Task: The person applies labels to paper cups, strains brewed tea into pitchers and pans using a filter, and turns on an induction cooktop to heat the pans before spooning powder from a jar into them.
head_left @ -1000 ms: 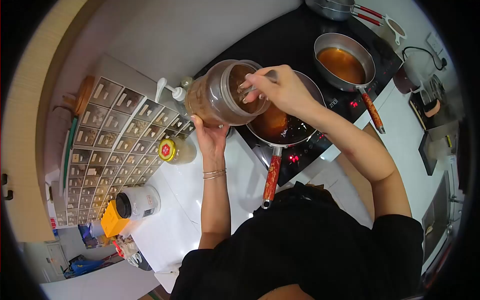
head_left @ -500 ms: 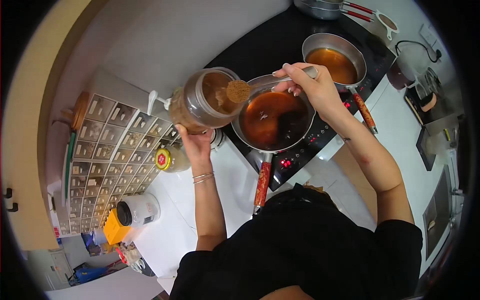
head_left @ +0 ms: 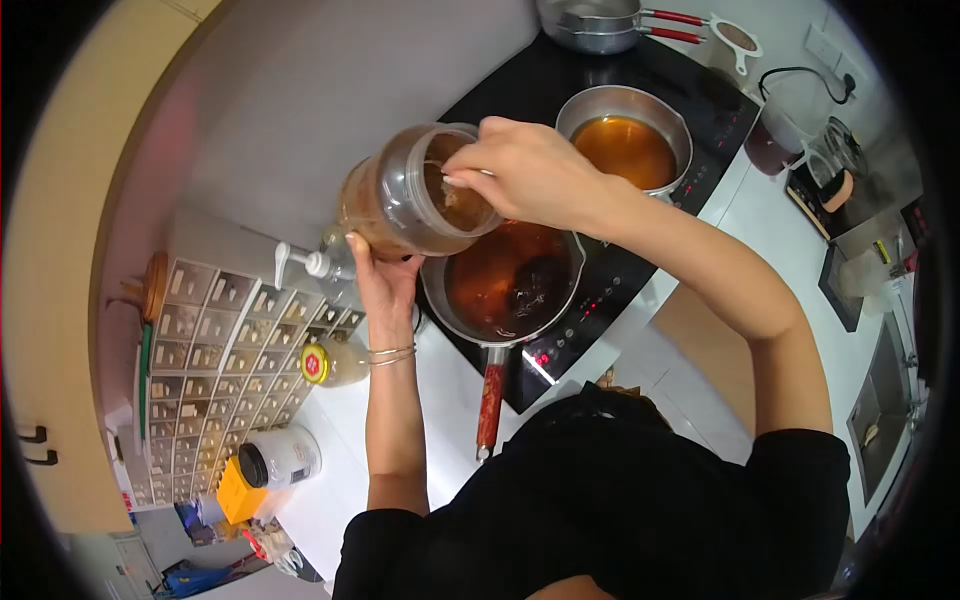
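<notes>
My left hand (head_left: 385, 285) holds a large clear plastic jar (head_left: 385, 205) from below. The jar is tilted, its wide mouth facing right, and brown powder shows inside. At that mouth my right hand (head_left: 530, 175) is closed around a spoon's handle; the bowl of the spoon is hidden within the jar. Just below both hands stands a saucepan (head_left: 432, 305) of dark reddish-brown liquid, its red patterned handle (head_left: 490, 405) pointing toward me.
A second saucepan (head_left: 683, 130) with amber liquid sits farther back on the black cooktop (head_left: 490, 85). Stacked pans (head_left: 590, 30) stand beyond it. To the left are a yellow-lidded jar (head_left: 345, 362), a pump bottle (head_left: 335, 272) and a rack of small drawers (head_left: 225, 340).
My right hand has moved left to the jar's mouth; the spoon, heaped with brown powder over the pan before, is now in the jar. The camera view has shifted slightly.
</notes>
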The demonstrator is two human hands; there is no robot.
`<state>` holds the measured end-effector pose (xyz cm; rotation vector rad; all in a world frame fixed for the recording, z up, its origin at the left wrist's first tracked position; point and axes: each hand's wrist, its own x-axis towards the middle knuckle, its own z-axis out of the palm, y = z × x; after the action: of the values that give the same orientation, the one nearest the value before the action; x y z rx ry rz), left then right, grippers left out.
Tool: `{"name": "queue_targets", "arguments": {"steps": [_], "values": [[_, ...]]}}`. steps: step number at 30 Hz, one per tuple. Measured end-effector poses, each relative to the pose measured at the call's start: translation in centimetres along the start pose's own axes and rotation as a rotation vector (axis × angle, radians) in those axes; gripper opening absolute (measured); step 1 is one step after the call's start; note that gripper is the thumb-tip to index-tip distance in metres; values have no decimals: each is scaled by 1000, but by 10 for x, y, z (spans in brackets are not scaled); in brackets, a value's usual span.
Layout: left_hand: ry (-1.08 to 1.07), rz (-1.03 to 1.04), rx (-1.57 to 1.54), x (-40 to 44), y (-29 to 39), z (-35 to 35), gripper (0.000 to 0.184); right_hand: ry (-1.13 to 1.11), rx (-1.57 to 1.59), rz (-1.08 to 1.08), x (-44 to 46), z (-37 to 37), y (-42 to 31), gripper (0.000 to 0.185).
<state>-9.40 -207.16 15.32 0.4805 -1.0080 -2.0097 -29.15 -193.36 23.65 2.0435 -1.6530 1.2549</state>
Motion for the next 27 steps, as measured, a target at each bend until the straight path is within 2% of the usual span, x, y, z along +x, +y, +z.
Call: {"name": "queue_targets", "arguments": {"steps": [1, 3, 4, 7, 9, 11, 13, 17, 27], "values": [[-15, -31, 9, 5, -4, 15, 66, 6, -8, -2, 11, 1, 7, 17], [-49, -68, 52, 20, -13, 38, 68, -270, 5, 363, 23, 1, 19, 23], [-60, -92, 46, 26, -20, 47, 69, -270, 3, 364, 22, -3, 29, 23], [-86, -160, 14, 48, -42, 58, 69, -116, 482, 589, 6, -24, 52, 29], [-112, -201, -9, 55, -52, 69, 68, -37, 557, 737, -3, -42, 58, 30], [-36, -203, 37, 61, -61, 84, 65, -25, 544, 757, -12, -56, 75, 32], [-60, -216, 7, 69, -69, 87, 65, 101, 485, 770, -21, -69, 86, 32], [-79, -292, -46, 84, -83, 85, 68, 205, 501, 813, -37, -87, 102, 31], [-87, -286, 24, 99, -94, 96, 69, 313, 631, 838, -59, -101, 129, 33]]}}
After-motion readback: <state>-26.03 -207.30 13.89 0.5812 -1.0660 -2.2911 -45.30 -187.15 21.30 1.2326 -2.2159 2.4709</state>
